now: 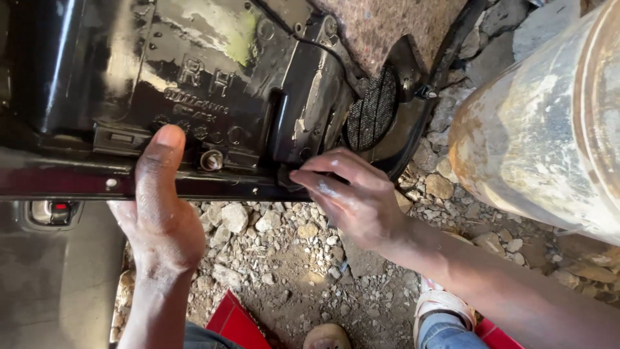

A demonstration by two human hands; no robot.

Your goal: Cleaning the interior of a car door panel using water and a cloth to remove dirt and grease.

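Nearest, at five o'clock: right hand (352, 200), fingers drawn narrow, tips pinched against a small black clip (287, 179) on the lower edge of the black door panel (213, 77); cannot tell whether gripped or only touched. At eight o'clock: left hand (161, 213), spread wide, holding nothing, thumb pressed upright on the same edge just beside a round metal fastener (211, 159). Looks like bracing with one hand while working the clip with the other; calls for a firm pinch and steady counter-pressure. At one o'clock: mesh speaker grille (371, 106), brown felt (387, 26) above it. At three o'clock: rusty drum (549, 123). Underfoot, outdoors: stony gravel (284, 258), red plastic (236, 323) at six o'clock, grey trim with handle (51, 212) at nine o'clock.
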